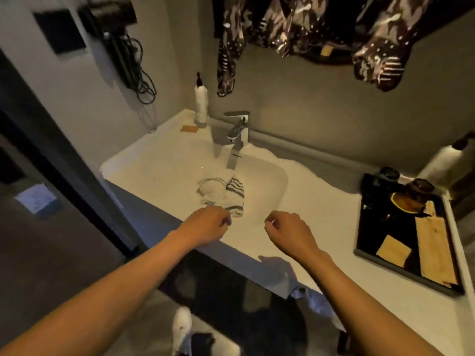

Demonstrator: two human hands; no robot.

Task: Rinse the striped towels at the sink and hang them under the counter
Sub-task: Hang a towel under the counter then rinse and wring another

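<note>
A crumpled white towel with dark stripes point(223, 195) lies in the white sink basin point(272, 186), just below the chrome faucet point(237, 129). My left hand point(205, 224) hovers over the sink's front rim, close to the towel's near edge, fingers curled loosely and holding nothing. My right hand point(288, 227) hangs at the same height to the right, over the basin's front, fingers also curled and empty. Whether water runs from the faucet is unclear.
A white pump bottle point(201, 104) stands at the counter's back left. A black tray point(408, 242) with jars and paper packets sits on the right. Patterned clothes point(321, 29) hang above. A wall-mounted hair dryer point(115, 24) is at upper left. A dark gap under the counter point(218, 291) lies below.
</note>
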